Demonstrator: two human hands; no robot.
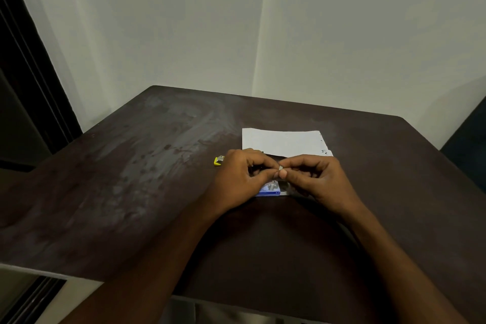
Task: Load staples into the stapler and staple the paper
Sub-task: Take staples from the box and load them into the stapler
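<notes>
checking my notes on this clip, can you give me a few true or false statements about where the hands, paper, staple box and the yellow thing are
1. Both hands meet over the table, the left hand and right hand pinching a small silvery piece between their fingertips. True.
2. The white paper lies crumpled on the floor. False: it lies flat on the dark table, beyond the hands.
3. A blue staple box sits on the table under the hands. True.
4. The yellow stapler is held in the right hand. False: its yellow end shows on the table beside the left hand; whether that hand touches it cannot be told.
</notes>
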